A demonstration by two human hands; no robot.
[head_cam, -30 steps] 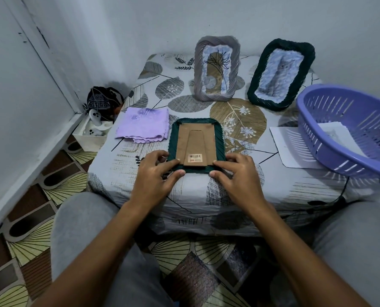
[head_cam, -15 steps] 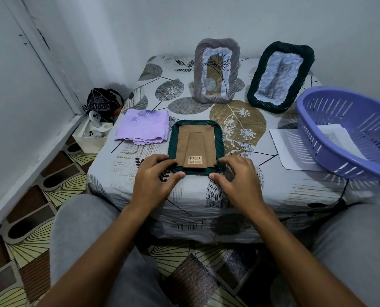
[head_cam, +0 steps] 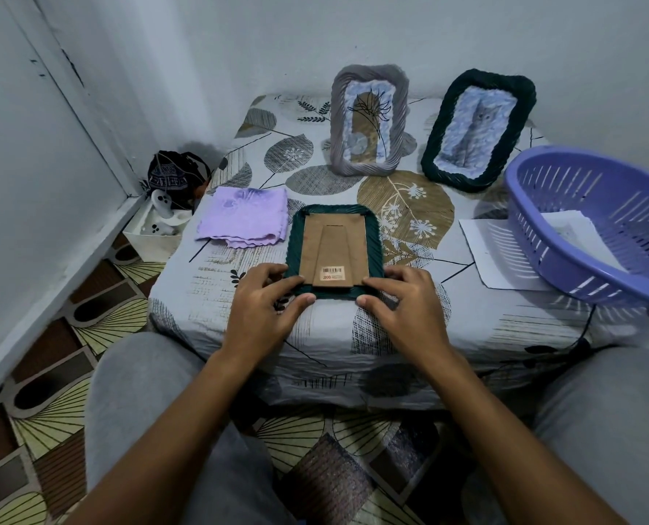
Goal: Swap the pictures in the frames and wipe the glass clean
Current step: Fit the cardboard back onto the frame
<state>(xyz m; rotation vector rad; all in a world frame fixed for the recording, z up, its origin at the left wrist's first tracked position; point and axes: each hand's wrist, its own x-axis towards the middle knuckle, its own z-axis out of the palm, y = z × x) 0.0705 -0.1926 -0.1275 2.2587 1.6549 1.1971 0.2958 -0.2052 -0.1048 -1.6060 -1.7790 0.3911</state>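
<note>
Both hands' grip pinching face-down green frame [head_cam: 334, 252], left hand [head_cam: 264, 308], right hand [head_cam: 402, 308], brown backing up

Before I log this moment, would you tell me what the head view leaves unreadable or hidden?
- Face-down green frame: its glass and picture lie underneath, hidden by the cardboard backing.
- Barcode sticker: print too small to read.
- Paper in the purple basket: partly hidden by the basket wall; the basket is cut by the right edge.
- Left hand and right hand: fingertips cover the frame's near corners.
</note>
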